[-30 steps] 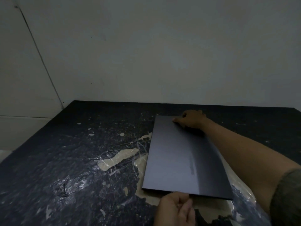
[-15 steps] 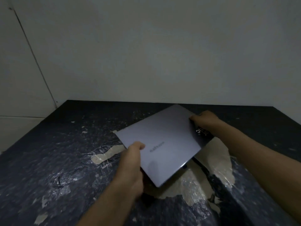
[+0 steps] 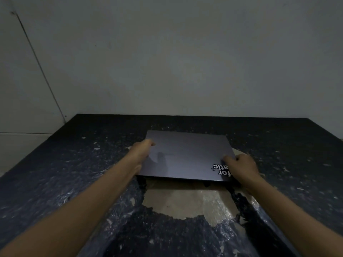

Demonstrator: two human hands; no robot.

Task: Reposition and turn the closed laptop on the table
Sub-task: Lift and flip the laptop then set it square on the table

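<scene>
The closed grey laptop (image 3: pixel 187 154) lies with its long sides running left to right on the dark table (image 3: pixel 74 173), its near edge slightly raised above the surface. A white-lettered sticker (image 3: pixel 220 168) sits at its near right corner. My left hand (image 3: pixel 142 151) grips the laptop's left edge, thumb on the lid. My right hand (image 3: pixel 241 166) holds the near right corner, fingers on the lid over part of the sticker.
The table's dark covering is torn, baring a pale patch (image 3: pixel 187 203) just in front of the laptop. A plain wall (image 3: pixel 185 62) rises behind the table's far edge. The left table edge drops off to the floor (image 3: pixel 18 145).
The laptop has turned from a diagonal pose to lie square, long side toward me. My left hand slid from the near edge to the left edge; my right hand came to the near right corner.
</scene>
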